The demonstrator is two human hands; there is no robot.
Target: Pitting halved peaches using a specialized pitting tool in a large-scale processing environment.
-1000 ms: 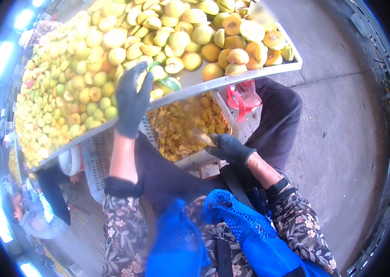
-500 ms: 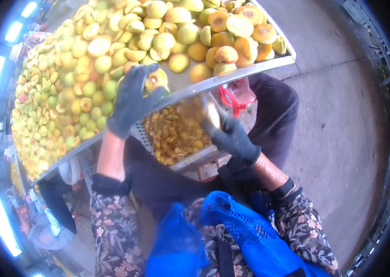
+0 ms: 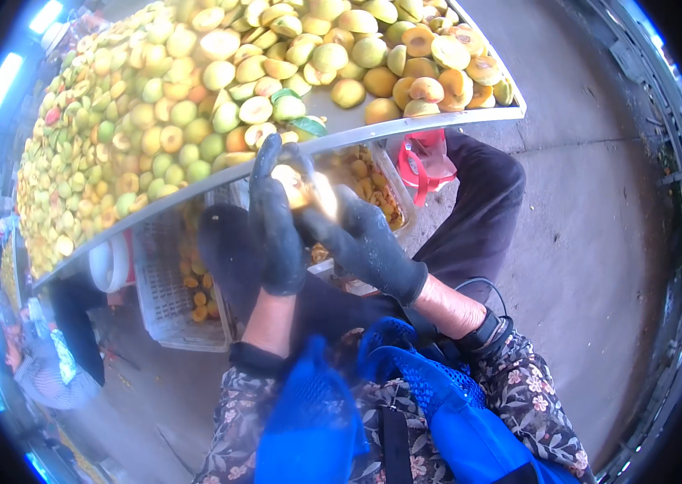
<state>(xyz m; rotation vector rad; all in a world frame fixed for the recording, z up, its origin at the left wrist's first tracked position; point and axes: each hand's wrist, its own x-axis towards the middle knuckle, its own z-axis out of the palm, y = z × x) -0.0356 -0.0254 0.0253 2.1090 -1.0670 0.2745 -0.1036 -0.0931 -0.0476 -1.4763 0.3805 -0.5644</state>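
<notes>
Just below the tray's front edge, my left hand (image 3: 278,218), in a dark glove, holds a halved yellow stone fruit (image 3: 291,187), cut face up and bright with glare. My right hand (image 3: 373,242), gloved too, is closed against it on a small pale tool (image 3: 325,196). Glare and blur hide the tool's exact kind, and its tip is lost at the fruit. Many whole-looking and halved fruits (image 3: 329,58) with green-yellow skin and orange flesh are heaped on the metal-edged tray (image 3: 438,121). A green leaf (image 3: 309,126) lies near its edge.
Under the tray, a crate (image 3: 396,173) holds orange fruit pieces. A white perforated crate (image 3: 184,331) stands left of my legs. A red-pink bag (image 3: 424,165) is by my right knee. White bucket (image 3: 111,262) and another person (image 3: 58,375) are at left.
My left hand has come off the heap with a fruit half and moved right and toward me. My right hand has moved left to meet it. The leaf now shows on the tray.
</notes>
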